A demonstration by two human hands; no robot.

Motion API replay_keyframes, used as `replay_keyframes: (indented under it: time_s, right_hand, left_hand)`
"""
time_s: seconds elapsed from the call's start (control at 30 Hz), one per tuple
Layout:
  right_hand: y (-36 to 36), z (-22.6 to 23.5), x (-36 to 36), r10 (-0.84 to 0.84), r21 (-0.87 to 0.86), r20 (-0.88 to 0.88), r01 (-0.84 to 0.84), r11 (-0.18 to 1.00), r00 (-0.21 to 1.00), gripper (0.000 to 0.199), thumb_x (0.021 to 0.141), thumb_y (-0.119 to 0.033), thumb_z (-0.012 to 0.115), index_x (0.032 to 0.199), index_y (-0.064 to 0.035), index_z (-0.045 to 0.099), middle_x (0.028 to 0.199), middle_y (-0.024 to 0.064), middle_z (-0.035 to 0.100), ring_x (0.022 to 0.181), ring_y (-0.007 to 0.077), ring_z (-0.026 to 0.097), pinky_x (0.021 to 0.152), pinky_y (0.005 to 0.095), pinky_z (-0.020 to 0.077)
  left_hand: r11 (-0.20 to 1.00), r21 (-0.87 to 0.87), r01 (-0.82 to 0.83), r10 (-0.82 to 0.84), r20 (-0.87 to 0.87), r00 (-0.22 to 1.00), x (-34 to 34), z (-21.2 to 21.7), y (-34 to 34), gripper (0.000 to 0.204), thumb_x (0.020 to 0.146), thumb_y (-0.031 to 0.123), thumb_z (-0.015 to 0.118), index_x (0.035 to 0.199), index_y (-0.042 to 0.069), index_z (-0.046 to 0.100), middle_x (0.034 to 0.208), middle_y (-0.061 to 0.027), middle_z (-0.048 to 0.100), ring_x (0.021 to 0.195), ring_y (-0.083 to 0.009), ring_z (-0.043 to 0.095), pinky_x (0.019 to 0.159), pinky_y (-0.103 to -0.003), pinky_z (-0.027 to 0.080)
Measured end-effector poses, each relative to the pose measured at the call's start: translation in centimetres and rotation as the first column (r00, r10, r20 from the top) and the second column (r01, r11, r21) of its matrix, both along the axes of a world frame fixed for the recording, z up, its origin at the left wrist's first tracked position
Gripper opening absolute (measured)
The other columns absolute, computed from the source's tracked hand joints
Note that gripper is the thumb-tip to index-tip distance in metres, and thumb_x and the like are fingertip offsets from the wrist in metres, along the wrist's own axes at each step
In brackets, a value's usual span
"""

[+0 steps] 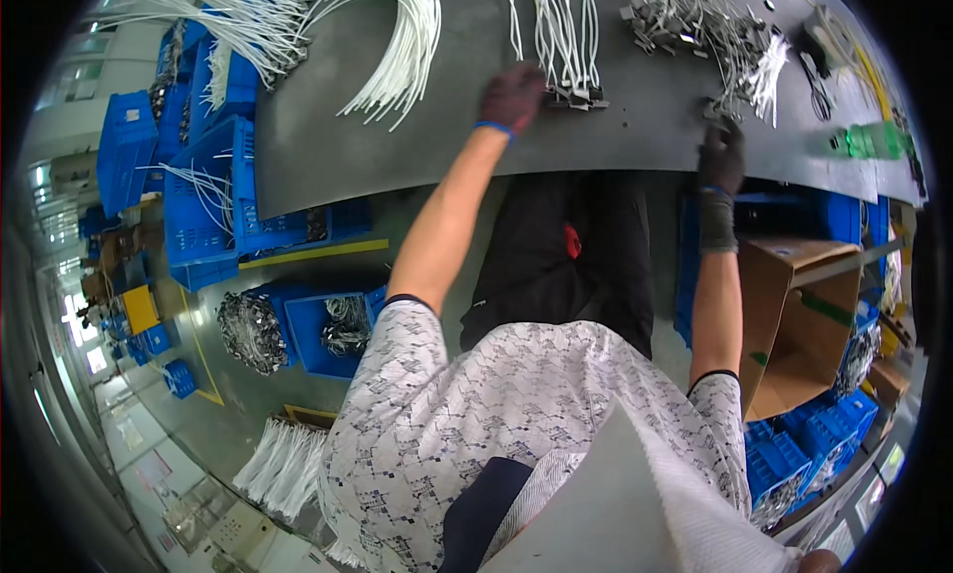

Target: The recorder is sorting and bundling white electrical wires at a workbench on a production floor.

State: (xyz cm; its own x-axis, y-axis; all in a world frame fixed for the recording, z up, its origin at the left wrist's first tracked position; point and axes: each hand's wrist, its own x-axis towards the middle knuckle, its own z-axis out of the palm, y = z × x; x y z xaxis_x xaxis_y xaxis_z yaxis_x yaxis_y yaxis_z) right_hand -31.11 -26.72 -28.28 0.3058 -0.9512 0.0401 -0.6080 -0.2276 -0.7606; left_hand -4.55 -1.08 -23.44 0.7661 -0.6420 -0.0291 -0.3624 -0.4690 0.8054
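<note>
My left hand, in a dark maroon glove with a blue cuff, reaches over the grey tabletop. It is just left of a bundle of white cables with dark connectors at their near ends. Its fingers are smeared, so their grip is unclear. At the table's near edge on the right, my right hand wears a dark glove. Its fingertips are close to the near end of a heap of small grey metal-looking parts. Whether they hold one is too small to make out.
Fanned white cables lie at the far left. A green bottle lies on its side at the right. Blue crates stand left of the table. An open cardboard box sits below its right edge, with more blue crates nearby.
</note>
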Motion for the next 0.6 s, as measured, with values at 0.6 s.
replay_keyframes:
  time_s: [0.6]
  right_hand:
    - [-6.6,-2.4,-0.8,-0.026,-0.013,-0.361,0.023,1.0,0.932,0.045,0.084,-0.04,0.059,0.116,-0.0086,0.065,0.118,0.0252,0.064,0.111,0.0421,0.061,0.095,0.048,0.0482]
  left_hand:
    - [0.791,0.56,-0.245,0.268,0.043,0.963,8.1,-6.0,16.2,0.03,0.09,0.03,0.057,0.101,0.004,0.065,0.096,-0.0205,0.07,0.088,-0.0309,0.071,0.074,-0.043,0.057]
